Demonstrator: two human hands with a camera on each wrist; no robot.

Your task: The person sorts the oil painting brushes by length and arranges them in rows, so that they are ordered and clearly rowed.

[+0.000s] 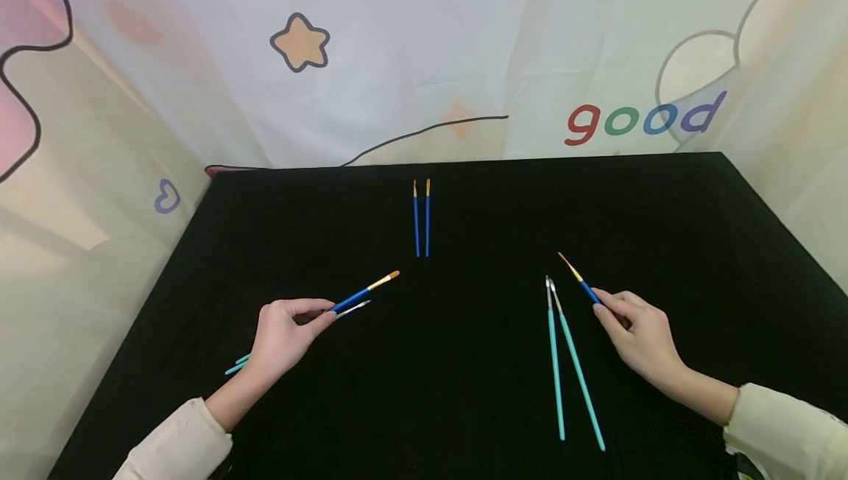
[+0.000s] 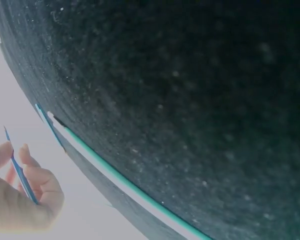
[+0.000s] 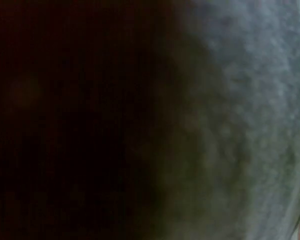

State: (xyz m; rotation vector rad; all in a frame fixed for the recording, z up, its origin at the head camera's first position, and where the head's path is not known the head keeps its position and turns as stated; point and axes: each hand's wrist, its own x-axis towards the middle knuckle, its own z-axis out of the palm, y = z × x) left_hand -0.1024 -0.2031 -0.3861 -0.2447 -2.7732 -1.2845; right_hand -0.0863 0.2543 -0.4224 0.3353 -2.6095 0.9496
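Between thumb and fingers my left hand (image 1: pixel 285 336) pinches a blue paintbrush (image 1: pixel 358 294) with an orange tip pointing up and right. Below that hand lie teal paintbrushes (image 1: pixel 236 368), mostly hidden by it, with a silver end showing past the fingertips. My right hand (image 1: pixel 639 336) holds another blue paintbrush (image 1: pixel 586 289), its thin tip pointing up and left. Just left of this hand, two teal paintbrushes (image 1: pixel 556 377) lie with heads close and handles spread. In the left wrist view, a teal paintbrush (image 2: pixel 120 180) crosses the cloth; the right wrist view is mostly dark and blurred.
Two blue paintbrushes (image 1: pixel 417 226) lie side by side toward the back of the black-covered table (image 1: pixel 464 392). A pale printed curtain (image 1: pixel 411 46) stands behind the table's far edge and along its sides.
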